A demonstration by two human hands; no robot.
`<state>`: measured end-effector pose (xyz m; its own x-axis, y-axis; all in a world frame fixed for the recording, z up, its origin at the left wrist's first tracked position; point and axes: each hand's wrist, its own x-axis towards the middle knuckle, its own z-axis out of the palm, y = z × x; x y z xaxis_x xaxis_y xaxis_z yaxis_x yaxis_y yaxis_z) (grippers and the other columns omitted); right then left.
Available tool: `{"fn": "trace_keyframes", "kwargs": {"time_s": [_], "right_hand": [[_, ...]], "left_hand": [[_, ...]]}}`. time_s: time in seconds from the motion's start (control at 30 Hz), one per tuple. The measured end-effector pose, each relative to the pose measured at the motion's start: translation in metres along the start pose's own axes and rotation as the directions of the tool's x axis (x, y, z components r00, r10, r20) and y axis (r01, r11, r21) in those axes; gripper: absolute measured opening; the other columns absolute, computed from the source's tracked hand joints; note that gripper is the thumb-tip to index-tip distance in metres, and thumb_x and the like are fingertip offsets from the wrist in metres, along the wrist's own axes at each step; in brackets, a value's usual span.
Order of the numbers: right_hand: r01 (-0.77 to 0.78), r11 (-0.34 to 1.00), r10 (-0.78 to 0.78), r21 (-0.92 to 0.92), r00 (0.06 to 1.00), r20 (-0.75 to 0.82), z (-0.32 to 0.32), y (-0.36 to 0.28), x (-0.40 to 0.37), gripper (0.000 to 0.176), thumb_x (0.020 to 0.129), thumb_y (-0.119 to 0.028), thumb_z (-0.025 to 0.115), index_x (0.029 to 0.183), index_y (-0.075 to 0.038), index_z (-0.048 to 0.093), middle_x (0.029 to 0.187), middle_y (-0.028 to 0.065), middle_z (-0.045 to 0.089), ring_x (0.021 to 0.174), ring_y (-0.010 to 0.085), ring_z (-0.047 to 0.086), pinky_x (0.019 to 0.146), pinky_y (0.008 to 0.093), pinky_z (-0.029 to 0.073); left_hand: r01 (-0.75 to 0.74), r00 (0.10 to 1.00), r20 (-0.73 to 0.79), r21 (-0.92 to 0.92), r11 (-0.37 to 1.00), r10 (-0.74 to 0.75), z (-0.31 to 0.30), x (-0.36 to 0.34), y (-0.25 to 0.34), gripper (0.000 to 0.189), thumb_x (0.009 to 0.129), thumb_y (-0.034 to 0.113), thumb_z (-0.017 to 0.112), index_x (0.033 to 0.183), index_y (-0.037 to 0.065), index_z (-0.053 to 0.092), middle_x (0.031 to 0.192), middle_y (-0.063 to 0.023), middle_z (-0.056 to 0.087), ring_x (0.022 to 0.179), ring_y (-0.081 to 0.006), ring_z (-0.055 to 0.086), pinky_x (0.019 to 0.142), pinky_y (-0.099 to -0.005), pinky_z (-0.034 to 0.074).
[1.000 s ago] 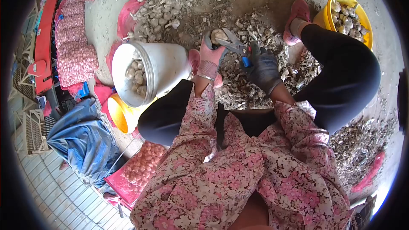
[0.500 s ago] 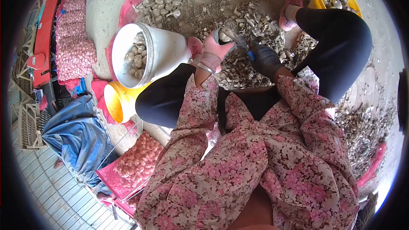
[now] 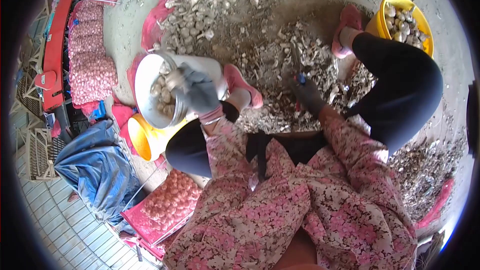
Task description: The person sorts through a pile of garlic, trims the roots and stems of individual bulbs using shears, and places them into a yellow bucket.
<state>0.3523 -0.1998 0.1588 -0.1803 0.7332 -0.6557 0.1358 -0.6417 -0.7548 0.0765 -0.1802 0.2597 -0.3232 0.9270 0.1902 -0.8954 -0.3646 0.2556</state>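
Note:
My left hand (image 3: 195,87), in a grey and pink glove, is at the mouth of the white bucket (image 3: 143,77), over the garlic bulbs (image 3: 162,95) inside. It is smeared by motion, and whether its fingers still hold a bulb is unclear. My right hand (image 3: 307,95), in a dark glove, is wrapped round the blue and red handles of clippers (image 3: 300,78). Their blades point away from me over the dry stem trimmings (image 3: 272,67) on the ground between my legs.
A yellow bucket of garlic (image 3: 431,45) stands by my right knee. Another yellow bucket (image 3: 140,137) lies beside the white one. Loose bulbs (image 3: 200,5) are heaped ahead. Filled net sacks (image 3: 90,55) and a blue tarp (image 3: 97,162) are at the left.
My left hand has moved left from the clippers to the white bucket, and the bulb it held is no longer clearly visible. My right hand has dropped slightly toward me. The view has shifted a little.

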Motion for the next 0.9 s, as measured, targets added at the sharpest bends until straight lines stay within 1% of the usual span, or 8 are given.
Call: {"fn": "trace_keyframes", "kwargs": {"time_s": [0.1, 0.23, 0.37, 0.43, 0.5, 0.6, 0.77, 0.9], "right_hand": [[-0.142, 0.804, 0.154, 0.578, 0.988, 0.029, 0.017, -0.001, 0.007, 0.024, 0.088, -0.03, 0.065, 0.085, -0.008, 0.057, 0.066, 0.0023, 0.058, 0.05, 0.0162, 0.056, 0.046, 0.0324, 0.045], [-0.173, 0.668, 0.209, 0.724, 0.977, 0.04, 0.023, -0.014, 0.006, 0.023, 0.087, -0.031, 0.065, 0.085, -0.009, 0.058, 0.064, 0.0014, 0.056, 0.049, 0.0153, 0.055, 0.045, 0.0314, 0.045], [-0.205, 0.657, 0.249, 0.725, 0.967, 0.048, 0.027, -0.018, 0.006, 0.024, 0.088, -0.031, 0.065, 0.085, -0.008, 0.059, 0.069, 0.0028, 0.059, 0.053, 0.0142, 0.056, 0.048, 0.0286, 0.047], [-0.21, 0.639, 0.241, 0.74, 0.968, 0.067, 0.03, -0.015, 0.007, 0.024, 0.088, -0.031, 0.064, 0.083, -0.008, 0.058, 0.066, 0.0026, 0.059, 0.052, 0.0142, 0.055, 0.048, 0.0286, 0.046], [-0.215, 0.677, 0.266, 0.704, 0.963, 0.038, 0.033, -0.01, 0.012, 0.027, 0.09, -0.033, 0.061, 0.08, -0.008, 0.058, 0.063, 0.0024, 0.057, 0.05, 0.0134, 0.054, 0.046, 0.0282, 0.044], [-0.259, 0.642, 0.311, 0.721, 0.948, 0.064, 0.027, -0.008, 0.011, 0.026, 0.091, -0.031, 0.059, 0.079, -0.008, 0.058, 0.062, 0.0026, 0.057, 0.05, 0.0122, 0.053, 0.046, 0.0274, 0.042], [-0.23, 0.59, 0.324, 0.774, 0.946, 0.034, 0.016, -0.019, 0.019, 0.023, 0.091, -0.028, 0.058, 0.081, -0.007, 0.058, 0.063, 0.0019, 0.057, 0.051, 0.0107, 0.053, 0.046, 0.0265, 0.044], [-0.145, 0.73, 0.229, 0.668, 0.973, -0.04, 0.02, -0.004, 0.023, 0.019, 0.09, -0.025, 0.062, 0.092, -0.007, 0.056, 0.071, -0.0017, 0.055, 0.056, 0.0087, 0.052, 0.051, 0.0253, 0.044]], "left_hand": [[0.062, 0.975, -0.223, 0.265, 0.962, -0.001, -0.02, 0.023, -0.005, 0.041, 0.087, 0.029, 0.063, 0.117, 0.002, 0.058, 0.119, -0.0138, 0.061, 0.098, -0.0175, 0.057, 0.086, -0.0287, 0.048], [0.328, 0.866, -0.498, 0.482, 0.813, -0.054, -0.046, 0.067, -0.1, 0.033, 0.089, 0.023, 0.063, 0.115, 0.004, 0.058, 0.095, -0.0041, 0.063, 0.091, -0.0183, 0.06, 0.08, -0.0322, 0.047], [0.568, 0.822, -0.518, 0.772, 0.283, -0.236, -0.094, 0.139, -0.205, 0.043, 0.087, 0.013, 0.062, 0.128, 0.007, 0.05, 0.107, -0.0078, 0.061, 0.106, -0.024, 0.057, 0.093, -0.0381, 0.045], [0.416, 0.859, -0.415, 0.907, -0.064, -0.3, -0.114, 0.179, -0.257, 0.051, 0.083, 0.014, 0.067, 0.13, 0.008, 0.048, 0.119, -0.0134, 0.056, 0.112, -0.0274, 0.055, 0.095, -0.0391, 0.044], [-0.268, 0.919, 0.004, 0.738, -0.619, -0.393, -0.162, 0.222, -0.296, 0.065, 0.081, 0.026, 0.067, 0.137, 0.011, 0.04, 0.127, -0.017, 0.05, 0.107, -0.0309, 0.058, 0.088, -0.0409, 0.049], [-0.302, 0.873, -0.184, 0.523, -0.797, -0.452, -0.184, 0.264, -0.345, 0.071, 0.078, 0.028, 0.067, 0.14, 0.014, 0.035, 0.138, -0.0205, 0.039, 0.115, -0.0361, 0.053, 0.093, -0.0448, 0.046], [-0.173, 0.797, -0.513, 0.315, -0.933, -0.32, -0.2, 0.275, -0.364, 0.073, 0.078, 0.027, 0.069, 0.14, 0.015, 0.034, 0.14, -0.0186, 0.037, 0.117, -0.034, 0.053, 0.092, -0.0431, 0.047], [0.227, 0.863, -0.386, 0.873, -0.432, -0.327, -0.224, 0.246, -0.326, 0.054, 0.079, 0.024, 0.071, 0.127, 0.012, 0.049, 0.098, -0.0086, 0.064, 0.094, -0.0213, 0.061, 0.078, -0.034, 0.051]]}}
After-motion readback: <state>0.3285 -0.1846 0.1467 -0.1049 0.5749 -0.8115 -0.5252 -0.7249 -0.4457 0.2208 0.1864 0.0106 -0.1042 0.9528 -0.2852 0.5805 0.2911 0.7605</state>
